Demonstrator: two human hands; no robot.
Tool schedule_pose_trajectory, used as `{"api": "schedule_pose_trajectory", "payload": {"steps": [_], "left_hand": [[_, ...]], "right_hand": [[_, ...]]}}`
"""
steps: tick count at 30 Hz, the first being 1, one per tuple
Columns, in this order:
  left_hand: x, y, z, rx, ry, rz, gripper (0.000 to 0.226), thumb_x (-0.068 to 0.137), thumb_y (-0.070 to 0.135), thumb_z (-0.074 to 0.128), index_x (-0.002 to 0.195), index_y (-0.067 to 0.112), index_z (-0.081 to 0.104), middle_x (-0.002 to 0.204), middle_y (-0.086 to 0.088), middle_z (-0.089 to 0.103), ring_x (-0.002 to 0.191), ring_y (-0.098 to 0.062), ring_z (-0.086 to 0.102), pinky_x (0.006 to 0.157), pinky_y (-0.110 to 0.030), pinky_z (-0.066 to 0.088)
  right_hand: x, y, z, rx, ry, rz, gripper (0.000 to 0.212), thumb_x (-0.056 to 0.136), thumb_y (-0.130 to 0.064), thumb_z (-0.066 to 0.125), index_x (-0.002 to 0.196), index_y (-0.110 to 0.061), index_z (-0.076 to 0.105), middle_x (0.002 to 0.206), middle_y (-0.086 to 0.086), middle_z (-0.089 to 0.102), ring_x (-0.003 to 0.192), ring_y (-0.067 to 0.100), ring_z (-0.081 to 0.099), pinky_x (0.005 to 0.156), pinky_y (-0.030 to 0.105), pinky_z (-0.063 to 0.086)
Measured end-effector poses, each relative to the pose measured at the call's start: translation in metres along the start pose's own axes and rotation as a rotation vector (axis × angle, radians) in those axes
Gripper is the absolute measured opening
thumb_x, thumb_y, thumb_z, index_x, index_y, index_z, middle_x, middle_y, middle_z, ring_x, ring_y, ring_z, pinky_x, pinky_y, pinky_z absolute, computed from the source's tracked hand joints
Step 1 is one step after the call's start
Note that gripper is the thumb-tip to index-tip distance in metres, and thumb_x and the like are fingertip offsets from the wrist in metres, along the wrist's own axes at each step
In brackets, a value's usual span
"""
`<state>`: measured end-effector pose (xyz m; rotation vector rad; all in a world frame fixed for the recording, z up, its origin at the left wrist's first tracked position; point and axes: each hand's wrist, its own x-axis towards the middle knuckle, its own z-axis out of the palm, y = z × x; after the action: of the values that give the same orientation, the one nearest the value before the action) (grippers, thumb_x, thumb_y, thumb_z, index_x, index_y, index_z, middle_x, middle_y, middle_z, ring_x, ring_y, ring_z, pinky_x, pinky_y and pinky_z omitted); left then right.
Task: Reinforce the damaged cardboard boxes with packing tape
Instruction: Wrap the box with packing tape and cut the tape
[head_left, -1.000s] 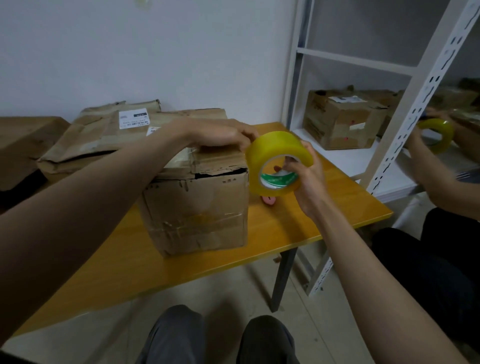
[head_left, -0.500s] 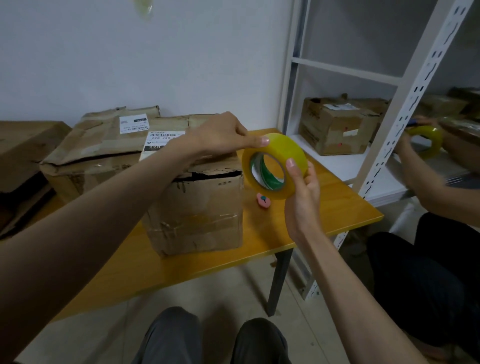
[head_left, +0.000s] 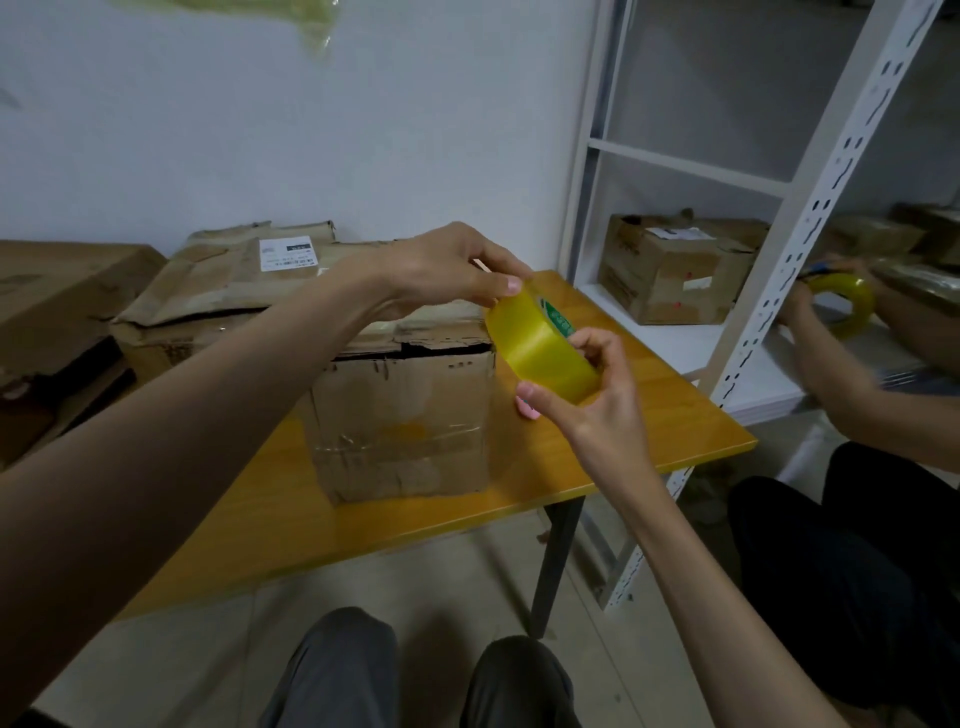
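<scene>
Right hand (head_left: 597, 395): fingers curled round the tape roll (head_left: 540, 345), steadying it above the surface (head_left: 649, 405).
Left hand (head_left: 452, 270): pinches the roll's top edge, likely seeking the tape end.
Box (head_left: 405, 415): torn, just beside the roll.

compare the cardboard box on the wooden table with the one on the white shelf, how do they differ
The box on the table is nearer and stands beside the tape roll; the box on the shelf sits farther back, with no hand near it. The table box's top edge is torn and gapes open along the front; the shelf box shows no such gap. The shelf box carries small red marks; the table box's front shows none. Both are worn brown cardboard.
</scene>
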<state>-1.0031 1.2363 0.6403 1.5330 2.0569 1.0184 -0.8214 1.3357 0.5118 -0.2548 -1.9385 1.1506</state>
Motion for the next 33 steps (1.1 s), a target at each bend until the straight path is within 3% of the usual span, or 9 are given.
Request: {"api": "schedule_pose_trajectory", "payload": {"steps": [4,9,14,19,24,27,30,33], "left_hand": [[-0.007,-0.003,0.009,0.162,0.084,0.031,0.032,0.095,0.03,0.07,0.127,0.025,0.071,0.124,0.007,0.069,0.112,-0.008,0.064,0.101,-0.028,0.05],[-0.019,0.003,0.027,0.046,0.129,0.128,0.049,0.084,0.024,0.082,0.129,0.018,0.067,0.108,0.007,0.068,0.099,-0.005,0.067,0.091,-0.022,0.056],[-0.029,0.01,0.047,0.332,0.233,0.124,0.057,0.074,0.055,0.08,0.118,0.018,0.073,0.108,0.0,0.066,0.099,-0.013,0.065,0.09,-0.041,0.055],[-0.037,0.015,0.056,0.363,0.305,0.161,0.056,0.07,0.054,0.085,0.113,0.02,0.075,0.106,0.003,0.069,0.096,-0.01,0.063,0.089,-0.038,0.055],[-0.038,0.017,0.071,0.38,0.375,0.152,0.052,0.068,0.051,0.088,0.108,0.019,0.075,0.1,0.007,0.067,0.094,-0.011,0.063,0.088,-0.035,0.055],[-0.03,0.013,0.081,0.428,0.322,0.084,0.053,0.07,0.049,0.087,0.109,0.017,0.071,0.099,0.007,0.063,0.096,-0.014,0.063,0.088,-0.038,0.054],[-0.015,0.01,0.089,0.557,0.191,0.022,0.049,0.076,0.05,0.083,0.107,0.016,0.067,0.105,-0.001,0.068,0.099,-0.022,0.063,0.089,-0.043,0.051],[0.002,0.01,0.092,0.818,0.09,0.013,0.019,0.091,0.034,0.07,0.101,0.018,0.068,0.107,-0.003,0.071,0.107,-0.024,0.063,0.094,-0.039,0.042]], "right_hand": [[0.007,0.001,-0.009,-0.069,-0.121,0.009,0.04,0.079,-0.03,0.086,0.111,-0.02,0.063,0.107,-0.004,0.055,0.1,0.008,0.055,0.079,0.014,0.041],[-0.002,0.006,-0.01,-0.057,-0.167,-0.05,0.041,0.079,-0.021,0.086,0.096,-0.011,0.05,0.095,0.006,0.057,0.088,0.027,0.056,0.076,0.042,0.047],[-0.017,0.011,0.0,0.002,-0.138,0.023,0.051,0.082,-0.014,0.085,0.12,-0.008,0.051,0.108,0.006,0.061,0.097,0.013,0.061,0.081,0.033,0.055],[-0.025,0.021,0.005,0.012,-0.067,-0.007,0.051,0.082,-0.024,0.084,0.12,-0.014,0.052,0.111,0.008,0.059,0.102,0.022,0.06,0.083,0.043,0.055],[-0.027,0.028,0.01,0.04,-0.023,0.015,0.047,0.083,-0.018,0.084,0.118,-0.016,0.052,0.108,0.007,0.059,0.099,0.022,0.061,0.081,0.039,0.056],[-0.031,0.041,0.012,0.043,-0.021,0.038,0.05,0.083,-0.019,0.084,0.121,-0.018,0.052,0.11,0.006,0.061,0.1,0.02,0.063,0.081,0.037,0.057],[-0.04,0.056,0.014,0.036,-0.029,0.075,0.051,0.082,-0.026,0.082,0.122,-0.02,0.052,0.108,0.006,0.063,0.098,0.023,0.064,0.081,0.047,0.056],[-0.052,0.072,0.017,0.025,-0.021,0.094,0.052,0.082,-0.033,0.081,0.121,-0.019,0.051,0.107,0.005,0.062,0.097,0.023,0.062,0.081,0.053,0.054]]}}
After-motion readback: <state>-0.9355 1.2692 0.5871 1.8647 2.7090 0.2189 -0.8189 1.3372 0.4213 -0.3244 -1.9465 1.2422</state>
